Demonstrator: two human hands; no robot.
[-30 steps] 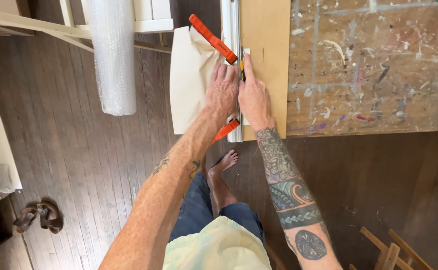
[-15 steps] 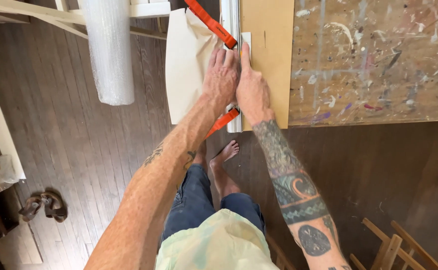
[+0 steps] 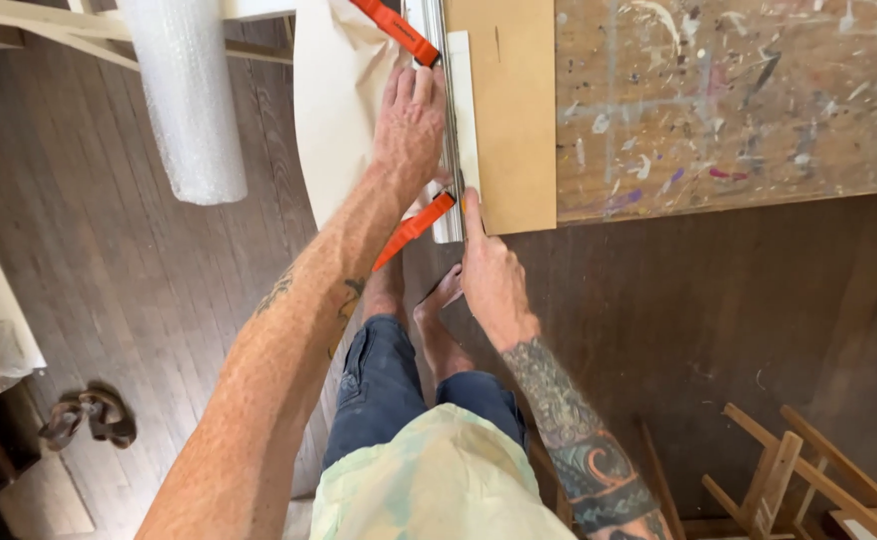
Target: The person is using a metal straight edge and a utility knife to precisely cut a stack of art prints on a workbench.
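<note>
Head view, upper centre: metal straightedge (image 3: 448, 110) lies along the cream sheet (image 3: 334, 120), at the edge of the tan board (image 3: 509, 110).
Left hand (image 3: 411, 120): flat, fingers together, pressing the straightedge.
Right hand (image 3: 489, 275): at the straightedge's near end, fingers curled; any tool hidden.
Progress: right hand already at the near edge; looks nearly finished.
Clamps: orange bar clamp (image 3: 414, 228) under the left wrist.

Orange strap (image 3: 414, 229), silver ruler (image 3: 441, 90), tan board (image 3: 514, 110), paint-speckled table (image 3: 739, 100).

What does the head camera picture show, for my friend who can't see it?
A person's left hand presses flat on a long metal straightedge with orange ends at the edge of a paint-splattered wooden table. The right hand sits at the ruler's near end, beside a tan cardboard sheet.
</note>
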